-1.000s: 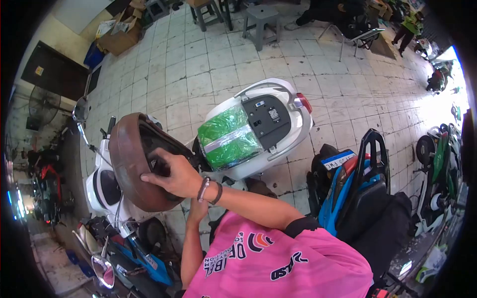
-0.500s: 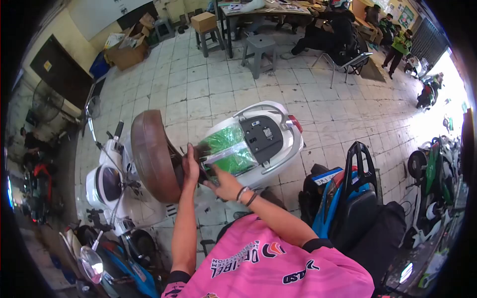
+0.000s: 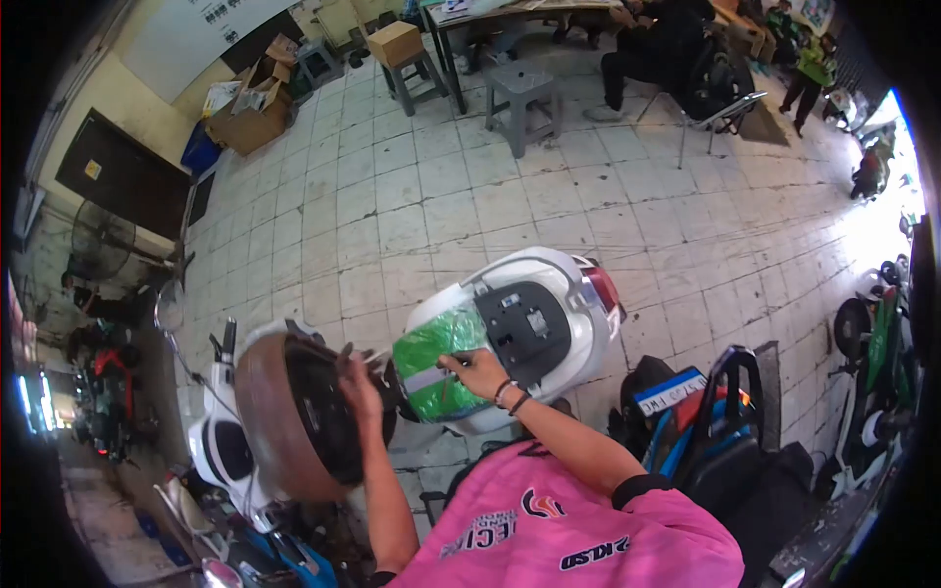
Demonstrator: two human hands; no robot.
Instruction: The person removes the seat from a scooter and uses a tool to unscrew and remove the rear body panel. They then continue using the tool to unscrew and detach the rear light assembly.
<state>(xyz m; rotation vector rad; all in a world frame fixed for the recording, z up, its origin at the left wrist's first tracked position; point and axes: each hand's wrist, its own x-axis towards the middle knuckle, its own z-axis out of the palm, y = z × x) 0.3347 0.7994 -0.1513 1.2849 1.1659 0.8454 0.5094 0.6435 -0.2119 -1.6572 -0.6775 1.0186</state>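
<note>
Right hand (image 3: 475, 376): fingertips drawn together over the green pack (image 3: 423, 348); cannot tell if they pinch it. Left hand (image 3: 361, 392): fingers extended, grasping nothing, beside the tipped-up seat (image 3: 263, 412). Pack: in the scooter (image 3: 480, 422), between seat and black panel (image 3: 545, 348). Risks: unsupported seat might drop onto hands; snagging fingertips might tear the plastic.

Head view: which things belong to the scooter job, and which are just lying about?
Likely in the job:
white scooter
brown seat, raised, by the left hand
green plastic-wrapped package, under the right hand

Likely just about:
nearest gray stool
small cardboard box
standing fan
blue-black motorcycle at right
</note>
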